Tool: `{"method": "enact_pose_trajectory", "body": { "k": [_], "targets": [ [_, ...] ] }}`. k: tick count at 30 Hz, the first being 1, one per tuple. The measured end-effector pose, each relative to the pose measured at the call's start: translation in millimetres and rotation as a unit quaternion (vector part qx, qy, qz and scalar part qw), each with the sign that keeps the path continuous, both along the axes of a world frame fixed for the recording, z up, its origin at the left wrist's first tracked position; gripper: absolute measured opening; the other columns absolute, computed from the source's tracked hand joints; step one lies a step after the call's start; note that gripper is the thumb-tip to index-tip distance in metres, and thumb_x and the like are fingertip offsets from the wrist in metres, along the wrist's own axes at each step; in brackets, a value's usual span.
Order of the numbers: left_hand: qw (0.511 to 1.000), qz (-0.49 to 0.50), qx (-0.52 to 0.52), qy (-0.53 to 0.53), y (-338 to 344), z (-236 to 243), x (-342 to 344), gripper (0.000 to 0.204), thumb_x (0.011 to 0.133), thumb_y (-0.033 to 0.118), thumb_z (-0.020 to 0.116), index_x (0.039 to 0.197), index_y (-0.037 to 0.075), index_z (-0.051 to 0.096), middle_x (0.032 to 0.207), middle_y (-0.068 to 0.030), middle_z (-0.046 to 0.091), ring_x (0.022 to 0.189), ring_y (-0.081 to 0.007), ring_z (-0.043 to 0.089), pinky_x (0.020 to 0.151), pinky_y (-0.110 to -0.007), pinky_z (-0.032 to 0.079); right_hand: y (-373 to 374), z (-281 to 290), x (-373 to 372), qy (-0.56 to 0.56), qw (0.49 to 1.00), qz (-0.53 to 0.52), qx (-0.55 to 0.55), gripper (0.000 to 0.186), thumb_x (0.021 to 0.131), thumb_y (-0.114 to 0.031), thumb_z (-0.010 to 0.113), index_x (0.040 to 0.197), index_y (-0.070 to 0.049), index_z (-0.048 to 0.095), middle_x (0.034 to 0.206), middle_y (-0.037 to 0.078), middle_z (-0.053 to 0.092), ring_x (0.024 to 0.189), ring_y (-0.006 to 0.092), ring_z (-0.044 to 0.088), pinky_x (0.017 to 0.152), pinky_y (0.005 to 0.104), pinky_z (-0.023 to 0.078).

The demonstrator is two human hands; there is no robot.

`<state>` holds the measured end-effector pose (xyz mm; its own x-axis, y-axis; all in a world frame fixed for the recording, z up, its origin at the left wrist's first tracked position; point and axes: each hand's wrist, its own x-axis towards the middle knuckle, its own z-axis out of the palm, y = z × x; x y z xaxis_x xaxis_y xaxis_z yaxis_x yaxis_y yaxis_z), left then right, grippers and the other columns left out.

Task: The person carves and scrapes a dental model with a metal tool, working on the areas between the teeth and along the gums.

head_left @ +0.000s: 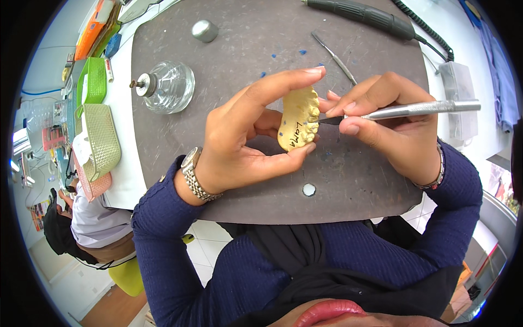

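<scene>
My left hand [231,133], with a metal watch at its wrist, holds a yellow dental cast [292,117] between thumb and fingers. The cast's row of teeth faces right, and handwriting marks its side. A few blue specks dot its surface. In my right hand [400,122] is a slim metal-handled knife [422,110], pinched near its dark blade. The blade's tip is at the teeth; whether it touches them, I cannot tell. Beyond my hands lies a thin metal carving tool [336,59], partly hidden by the right hand's fingers. Small blue crumbs [302,52] are scattered on the dark grey board [239,54].
A glass spirit lamp [173,90] stands at left, near a metal cap [205,31]. A black rotary handpiece [368,18] with a coiled cord lies at far right. Beside the board are a clear plastic box [457,92] and baskets [103,141]. Another person [101,220] sits at left.
</scene>
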<state>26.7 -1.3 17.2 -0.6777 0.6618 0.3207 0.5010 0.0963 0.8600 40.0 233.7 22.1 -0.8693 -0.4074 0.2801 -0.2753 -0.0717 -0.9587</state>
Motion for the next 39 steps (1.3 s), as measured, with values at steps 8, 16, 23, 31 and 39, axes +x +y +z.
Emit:
{"method": "enact_pose_trajectory", "body": {
  "k": [8, 16, 23, 31, 39],
  "targets": [
    [1.0, 0.014, -0.017, -0.002, 2, 5, 3, 0.075, 0.074, -0.01, 0.069, 0.139, -0.003, 0.031, 0.14, -0.0293, 0.041, 0.108, -0.0253, 0.063, 0.085, -0.036, 0.059, -1, 1, 0, -0.109, 0.993, -0.003, -0.041, 0.01, 0.088, -0.006, 0.066, 0.088, -0.003, 0.057, 0.088, 0.013, 0.067, 0.094, 0.0224, 0.068, 0.093, 0.0394, 0.053],
    [0.993, 0.068, 0.078, -0.062, 2, 2, -5, 0.076, 0.076, -0.008, 0.068, 0.14, -0.001, 0.029, 0.138, -0.028, 0.042, 0.095, -0.0217, 0.066, 0.08, -0.035, 0.06, 9, -3, -16, 0.022, 0.998, -0.035, -0.036, 0.009, 0.091, -0.009, 0.063, 0.091, -0.003, 0.055, 0.091, 0.012, 0.066, 0.093, 0.0196, 0.067, 0.098, 0.0405, 0.049],
    [0.985, 0.127, 0.093, -0.069, -1, 1, -10, 0.073, 0.078, -0.011, 0.064, 0.14, 0.002, 0.026, 0.137, -0.026, 0.04, 0.089, -0.0169, 0.065, 0.079, -0.032, 0.06, 14, 0, -22, 0.121, 0.986, -0.112, 0.019, 0.013, 0.1, -0.017, 0.048, 0.097, -0.004, 0.047, 0.101, 0.015, 0.062, 0.076, 0.0114, 0.06, 0.07, 0.0238, 0.051],
    [0.987, 0.086, 0.094, -0.094, 0, 3, -6, 0.074, 0.078, -0.011, 0.065, 0.141, 0.003, 0.028, 0.138, -0.0234, 0.04, 0.093, -0.0163, 0.064, 0.081, -0.03, 0.058, 9, -5, -19, 0.028, 0.995, -0.017, -0.095, 0.02, 0.1, -0.021, 0.049, 0.096, -0.002, 0.042, 0.107, 0.023, 0.066, 0.103, 0.0233, 0.065, 0.088, 0.0326, 0.053],
    [0.966, -0.049, 0.146, -0.208, 4, 5, 0, 0.076, 0.081, -0.008, 0.064, 0.141, 0.008, 0.021, 0.144, -0.0275, 0.033, 0.1, -0.0212, 0.064, 0.089, -0.039, 0.056, 11, -5, -18, 0.059, 0.998, -0.004, -0.03, 0.013, 0.096, -0.015, 0.056, 0.097, -0.003, 0.05, 0.104, 0.013, 0.062, 0.099, 0.0175, 0.063, 0.087, 0.0311, 0.05]
  ]
}}
